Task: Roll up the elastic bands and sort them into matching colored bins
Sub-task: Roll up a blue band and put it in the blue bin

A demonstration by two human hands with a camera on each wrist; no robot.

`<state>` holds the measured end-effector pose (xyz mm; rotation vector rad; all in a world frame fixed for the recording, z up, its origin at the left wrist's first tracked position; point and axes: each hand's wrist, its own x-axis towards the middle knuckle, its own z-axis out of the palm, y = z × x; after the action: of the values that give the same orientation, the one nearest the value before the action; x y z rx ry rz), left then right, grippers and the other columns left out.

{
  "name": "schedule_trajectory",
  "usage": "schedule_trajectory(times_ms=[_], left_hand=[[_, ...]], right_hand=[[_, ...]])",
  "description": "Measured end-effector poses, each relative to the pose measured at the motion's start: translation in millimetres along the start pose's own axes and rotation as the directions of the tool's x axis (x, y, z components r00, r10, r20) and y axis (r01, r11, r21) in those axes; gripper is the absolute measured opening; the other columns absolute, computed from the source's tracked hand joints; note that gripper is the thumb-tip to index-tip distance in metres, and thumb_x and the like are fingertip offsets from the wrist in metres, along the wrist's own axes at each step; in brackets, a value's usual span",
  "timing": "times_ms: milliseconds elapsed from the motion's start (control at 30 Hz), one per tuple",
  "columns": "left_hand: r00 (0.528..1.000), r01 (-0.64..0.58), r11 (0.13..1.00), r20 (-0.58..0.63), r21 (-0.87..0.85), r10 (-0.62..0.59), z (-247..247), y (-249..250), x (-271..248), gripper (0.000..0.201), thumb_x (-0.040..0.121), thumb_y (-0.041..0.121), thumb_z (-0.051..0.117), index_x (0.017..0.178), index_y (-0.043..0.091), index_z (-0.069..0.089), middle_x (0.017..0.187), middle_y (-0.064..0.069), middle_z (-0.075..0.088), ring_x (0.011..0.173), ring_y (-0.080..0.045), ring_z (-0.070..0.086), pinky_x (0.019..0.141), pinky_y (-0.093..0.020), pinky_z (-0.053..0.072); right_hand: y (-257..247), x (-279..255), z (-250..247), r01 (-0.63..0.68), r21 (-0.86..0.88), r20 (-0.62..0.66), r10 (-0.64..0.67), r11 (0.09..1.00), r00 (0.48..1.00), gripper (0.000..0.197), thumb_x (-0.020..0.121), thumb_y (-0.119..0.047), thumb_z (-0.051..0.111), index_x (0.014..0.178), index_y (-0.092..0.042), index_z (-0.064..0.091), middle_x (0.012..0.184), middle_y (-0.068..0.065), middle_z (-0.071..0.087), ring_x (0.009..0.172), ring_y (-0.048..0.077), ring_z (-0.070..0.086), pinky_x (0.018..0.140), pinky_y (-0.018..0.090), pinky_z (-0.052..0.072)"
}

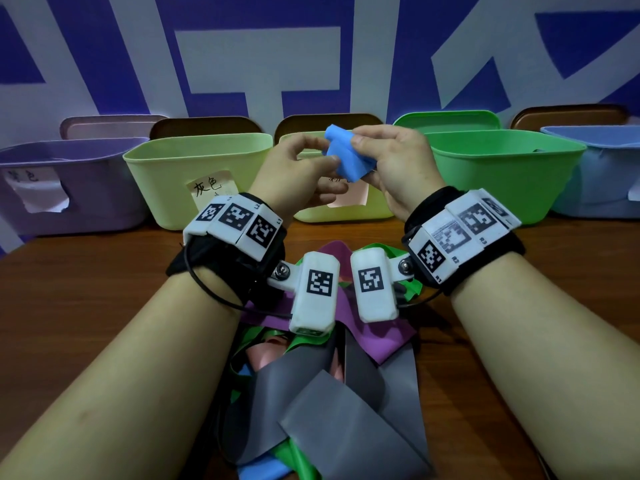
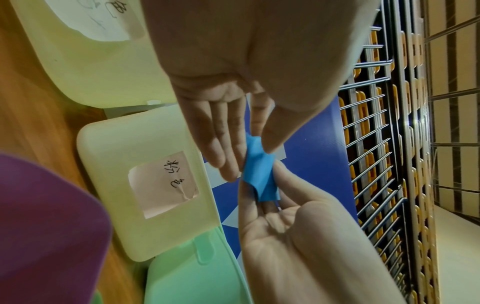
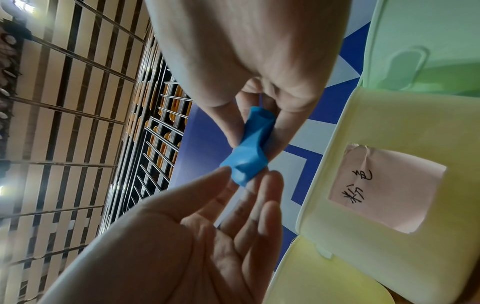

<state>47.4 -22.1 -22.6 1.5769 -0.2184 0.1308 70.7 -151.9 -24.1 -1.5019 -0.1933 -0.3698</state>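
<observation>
A small rolled blue band [image 1: 341, 157] is held in the air between both hands, in front of the row of bins. My right hand [image 1: 367, 147] pinches the roll [image 3: 255, 131] between thumb and fingers. From the left, my left hand [image 1: 313, 159] pinches the roll's other end [image 2: 259, 168] with its thumb tip and nearly straight fingers [image 3: 259, 185]. The light blue bin [image 1: 602, 174] stands at the far right of the row. Loose bands lie piled on the table below my wrists, grey [image 1: 346, 410], purple [image 1: 374, 334] and green [image 1: 301, 459] among them.
Along the back stand a purple bin [image 1: 69, 188], a yellow-green bin with a paper label [image 1: 166, 174], a second yellow bin [image 1: 346, 213] with a pink label behind my hands, and a green bin [image 1: 502, 168]. Lids lean against the blue-and-white wall. The wooden table [image 1: 104, 289] shows either side.
</observation>
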Motion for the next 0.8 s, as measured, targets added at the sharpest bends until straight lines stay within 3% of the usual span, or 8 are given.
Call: schedule_trajectory(times_ms=[167,333,433,533,600,700,800], left_hand=[[0.998,-0.055,0.996,0.009,0.074,0.054,-0.1,-3.0,0.3,0.008,0.094,0.02,0.06,0.096,0.023,0.052,0.096,-0.006,0.069,0.076,-0.019,0.07,0.065,-0.028,0.056],[0.999,-0.045,0.992,0.014,0.12,0.044,0.7,-4.7,2.0,0.017,0.092,0.025,0.063,0.082,0.013,0.055,0.091,-0.008,0.068,0.073,-0.018,0.067,0.062,-0.024,0.054],[0.998,-0.043,0.995,-0.047,0.087,0.047,1.0,-6.5,3.5,0.022,0.09,0.022,0.066,0.08,0.008,0.053,0.083,-0.011,0.068,0.062,-0.015,0.067,0.056,-0.021,0.053],[0.994,-0.033,0.998,-0.1,0.057,0.039,0.0,-6.1,3.3,0.025,0.09,0.016,0.066,0.072,0.01,0.049,0.068,-0.009,0.065,0.053,-0.011,0.066,0.054,-0.02,0.054],[0.994,-0.022,0.999,-0.103,0.029,0.025,0.8,-4.7,2.3,0.023,0.089,0.011,0.066,0.075,0.01,0.048,0.068,-0.012,0.064,0.05,-0.011,0.065,0.054,-0.021,0.054],[0.993,-0.001,0.999,-0.114,-0.052,-0.005,1.9,-3.4,1.5,0.026,0.089,0.006,0.065,0.087,0.013,0.04,0.081,-0.018,0.064,0.052,-0.016,0.067,0.055,-0.024,0.055],[0.995,0.078,0.991,-0.061,-0.107,-0.085,-0.2,-2.6,1.9,0.022,0.089,0.007,0.066,0.105,0.007,0.051,0.082,-0.013,0.069,0.056,-0.014,0.068,0.058,-0.022,0.056]], right_hand=[[-0.2,-0.6,0.4,0.017,-0.021,-0.002,-0.017,1.0,1.0,0.014,0.089,-0.01,0.063,0.085,-0.023,0.066,0.105,0.01,0.067,0.098,0.027,0.066,0.086,0.049,0.056],[-0.4,-1.6,2.6,0.018,-0.014,-0.002,-0.018,1.0,1.0,0.015,0.088,-0.008,0.064,0.083,-0.022,0.066,0.104,0.011,0.067,0.098,0.028,0.066,0.088,0.048,0.055],[-0.2,-3.0,6.1,0.018,-0.007,0.019,-0.018,1.0,1.0,0.016,0.088,-0.007,0.063,0.082,-0.021,0.066,0.101,0.012,0.068,0.097,0.029,0.067,0.088,0.048,0.055],[-1.1,-4.5,7.5,0.037,-0.019,0.039,-0.037,0.999,0.999,0.016,0.089,-0.007,0.063,0.084,-0.021,0.065,0.101,0.008,0.067,0.099,0.025,0.066,0.089,0.044,0.055],[-1.4,-4.4,7.3,0.046,-0.025,0.036,-0.045,0.999,0.998,0.016,0.089,-0.007,0.063,0.084,-0.022,0.065,0.102,0.008,0.066,0.1,0.025,0.066,0.09,0.044,0.055],[-0.1,-3.5,7.4,0.046,-0.017,0.023,-0.046,0.999,0.999,0.016,0.089,-0.006,0.063,0.084,-0.021,0.065,0.104,0.011,0.067,0.099,0.026,0.066,0.089,0.045,0.055],[1.6,-1.9,7.8,0.058,-0.022,0.018,-0.057,0.998,0.998,0.016,0.088,-0.006,0.063,0.083,-0.021,0.066,0.104,0.011,0.067,0.099,0.027,0.066,0.09,0.046,0.055]])
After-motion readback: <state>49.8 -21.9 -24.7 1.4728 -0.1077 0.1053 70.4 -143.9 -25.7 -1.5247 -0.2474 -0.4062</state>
